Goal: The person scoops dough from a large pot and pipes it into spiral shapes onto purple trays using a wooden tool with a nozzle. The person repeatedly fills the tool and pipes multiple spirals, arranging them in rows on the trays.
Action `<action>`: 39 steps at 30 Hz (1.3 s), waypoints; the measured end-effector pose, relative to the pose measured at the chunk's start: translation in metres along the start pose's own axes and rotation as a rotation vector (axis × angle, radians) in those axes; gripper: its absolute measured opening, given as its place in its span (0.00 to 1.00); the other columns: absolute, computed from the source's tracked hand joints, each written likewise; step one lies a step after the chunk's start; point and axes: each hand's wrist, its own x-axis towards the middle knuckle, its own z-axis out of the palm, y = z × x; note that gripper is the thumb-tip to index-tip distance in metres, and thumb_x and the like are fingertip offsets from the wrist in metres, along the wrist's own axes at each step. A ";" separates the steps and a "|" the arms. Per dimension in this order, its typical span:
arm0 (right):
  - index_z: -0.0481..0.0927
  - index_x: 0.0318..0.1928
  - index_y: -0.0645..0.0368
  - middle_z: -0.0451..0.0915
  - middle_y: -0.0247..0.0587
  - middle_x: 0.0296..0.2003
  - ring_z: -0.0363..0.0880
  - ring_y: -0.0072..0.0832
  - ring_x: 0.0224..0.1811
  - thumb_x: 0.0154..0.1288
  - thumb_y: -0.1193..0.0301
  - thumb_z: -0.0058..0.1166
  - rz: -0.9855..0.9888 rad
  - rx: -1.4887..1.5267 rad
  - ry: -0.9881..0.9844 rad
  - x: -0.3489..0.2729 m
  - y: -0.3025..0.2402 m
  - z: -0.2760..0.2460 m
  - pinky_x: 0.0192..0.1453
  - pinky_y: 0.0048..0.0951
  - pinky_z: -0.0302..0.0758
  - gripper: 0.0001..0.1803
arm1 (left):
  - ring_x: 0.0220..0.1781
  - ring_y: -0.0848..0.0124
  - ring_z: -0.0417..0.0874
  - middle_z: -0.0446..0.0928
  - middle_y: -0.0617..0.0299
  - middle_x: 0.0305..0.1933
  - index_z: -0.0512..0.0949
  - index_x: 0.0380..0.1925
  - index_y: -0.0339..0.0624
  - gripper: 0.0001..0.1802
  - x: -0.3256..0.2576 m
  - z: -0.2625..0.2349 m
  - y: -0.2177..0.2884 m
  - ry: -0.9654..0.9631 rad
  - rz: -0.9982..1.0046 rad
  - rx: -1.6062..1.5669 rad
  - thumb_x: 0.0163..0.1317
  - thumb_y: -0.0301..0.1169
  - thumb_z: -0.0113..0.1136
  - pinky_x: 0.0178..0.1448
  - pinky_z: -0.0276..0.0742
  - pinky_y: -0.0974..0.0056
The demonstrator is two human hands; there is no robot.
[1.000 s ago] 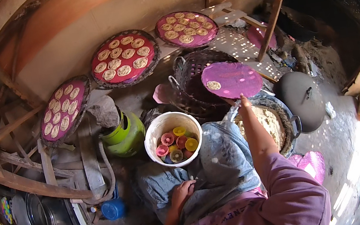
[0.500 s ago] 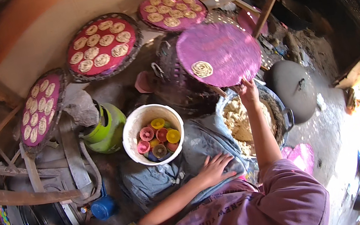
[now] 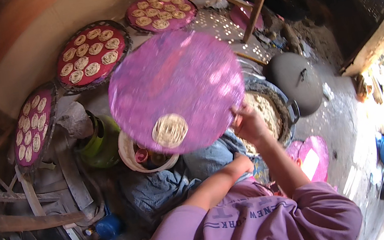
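My right hand grips the right edge of a round pink-purple tray, thumb on top. It is raised and hides part of what lies beneath. One coil of pale dough strands sits near the tray's front left edge. Across my lap reaches my left hand, close to the grey-blue cloth; its fingers are hidden. Right of the tray stands a basin holding a mass of pale dough. A white bucket with coloured cups in it is partly covered by the tray.
Trays with several dough coils each stand along the wall: a purple one, a red one and a pink one. A green cylinder, a dark round lid, a blue mug and wooden beams surround me.
My right hand has lifted the pink-purple tray from its stand and brought it left and nearer, over the bucket. My left hand has slid right across my lap.
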 end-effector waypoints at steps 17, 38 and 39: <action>0.75 0.51 0.65 0.77 0.51 0.51 0.78 0.38 0.48 0.65 0.61 0.60 -0.072 -1.149 0.073 0.016 0.120 -0.059 0.52 0.38 0.75 0.22 | 0.60 0.67 0.76 0.76 0.55 0.56 0.75 0.51 0.35 0.16 -0.230 0.108 -0.079 0.838 0.187 -1.365 0.74 0.35 0.47 0.64 0.70 0.62; 0.68 0.64 0.63 0.72 0.46 0.63 0.72 0.35 0.62 0.74 0.46 0.38 0.882 -0.202 0.202 -0.144 0.125 -0.191 0.71 0.39 0.63 0.35 | 0.52 0.69 0.80 0.72 0.52 0.62 0.67 0.58 0.34 0.20 -0.217 0.157 -0.100 1.152 0.103 -1.896 0.75 0.37 0.46 0.55 0.76 0.66; 0.72 0.62 0.60 0.73 0.47 0.62 0.75 0.35 0.60 0.75 0.52 0.39 0.947 -0.289 0.105 -0.131 0.129 -0.185 0.64 0.39 0.72 0.28 | 0.52 0.71 0.80 0.73 0.56 0.61 0.70 0.56 0.33 0.19 -0.219 0.158 -0.102 1.162 0.091 -1.879 0.75 0.37 0.46 0.55 0.74 0.68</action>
